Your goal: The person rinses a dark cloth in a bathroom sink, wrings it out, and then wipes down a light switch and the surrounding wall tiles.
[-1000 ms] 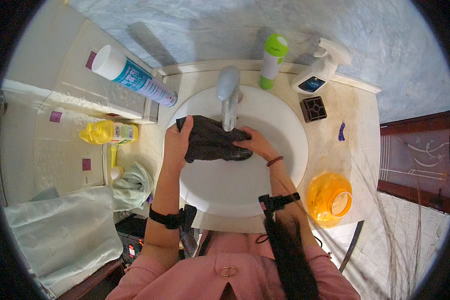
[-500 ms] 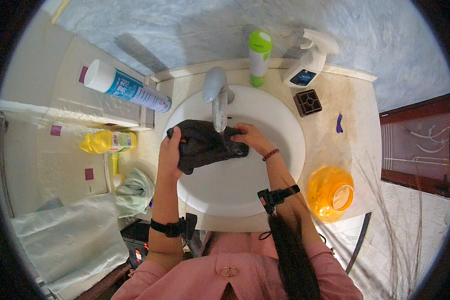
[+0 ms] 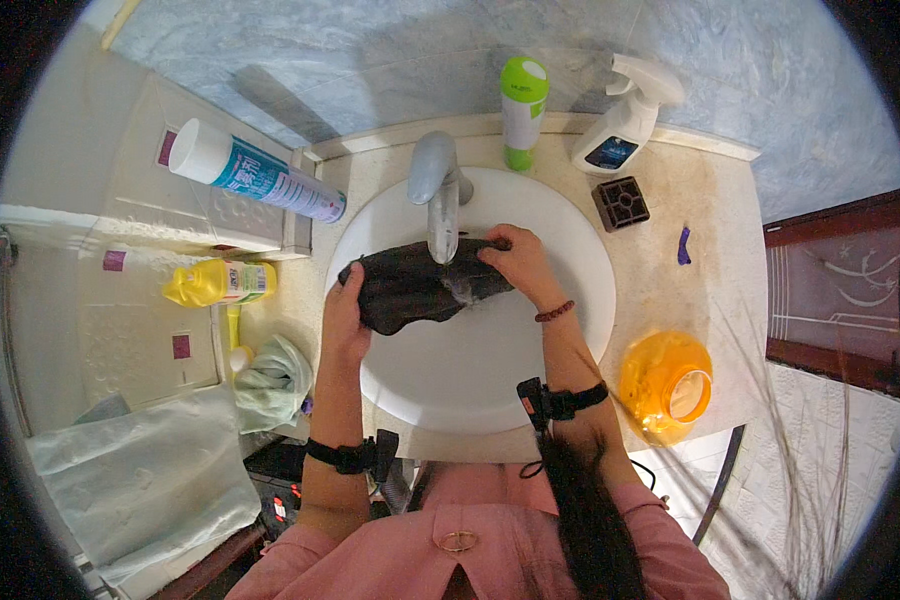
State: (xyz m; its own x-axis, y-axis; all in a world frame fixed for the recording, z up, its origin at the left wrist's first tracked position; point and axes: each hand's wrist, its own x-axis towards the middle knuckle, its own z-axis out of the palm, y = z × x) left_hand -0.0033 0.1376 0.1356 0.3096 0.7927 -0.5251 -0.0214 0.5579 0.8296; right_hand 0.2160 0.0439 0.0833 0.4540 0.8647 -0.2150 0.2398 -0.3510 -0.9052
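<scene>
A black cloth [image 3: 402, 292] is stretched between my two hands over the white sink [image 3: 450, 385]. My left hand [image 3: 344, 318] grips its left end, thumb on top. At the upper right corner, my right hand [image 3: 518, 262] pinches the cloth with bent fingers. Directly above the cloth hangs the spout of the grey faucet [image 3: 441, 215], and a pale wet-looking streak crosses the fabric below it. The kind of garment or cloth cannot be made out.
Behind the sink stand a green-capped can [image 3: 523, 112] and a white spray bottle [image 3: 625, 118]. A dark square drain cover [image 3: 621, 204] and an orange jar [image 3: 660, 385] sit at the right. A tall aerosol can [image 3: 255, 172], yellow bottle [image 3: 220, 283] and pale green cloth [image 3: 273, 385] are at the left.
The bunched black cloth has been spread out wider and flatter under the spout. My right hand has moved slightly right and up with its corner; the left keeps its grip.
</scene>
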